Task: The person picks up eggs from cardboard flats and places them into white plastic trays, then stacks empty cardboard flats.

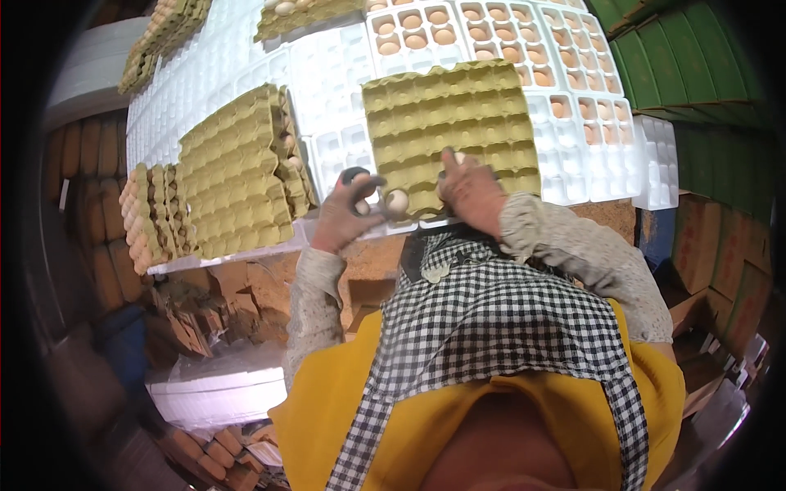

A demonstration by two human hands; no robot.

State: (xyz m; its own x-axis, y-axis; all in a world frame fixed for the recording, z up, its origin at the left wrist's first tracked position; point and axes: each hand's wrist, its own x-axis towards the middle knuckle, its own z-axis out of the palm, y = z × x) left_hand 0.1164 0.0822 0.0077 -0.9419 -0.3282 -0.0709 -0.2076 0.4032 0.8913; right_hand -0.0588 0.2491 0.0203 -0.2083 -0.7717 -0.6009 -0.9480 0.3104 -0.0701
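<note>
The left hand (340, 218) curls its fingers (367, 187) round eggs (397, 201); the right hand (473, 190) grips one over the tray (446, 106).

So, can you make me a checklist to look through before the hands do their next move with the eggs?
1. Egg at the left hand's fingertips: ok.
2. Right hand at the olive tray: ok.
3. Right hand's grip, firm or loose: cannot tell.
4. Olive tray lying over the white trays: ok.
5. Every egg free of cracks: cannot tell, too small to see.
</note>
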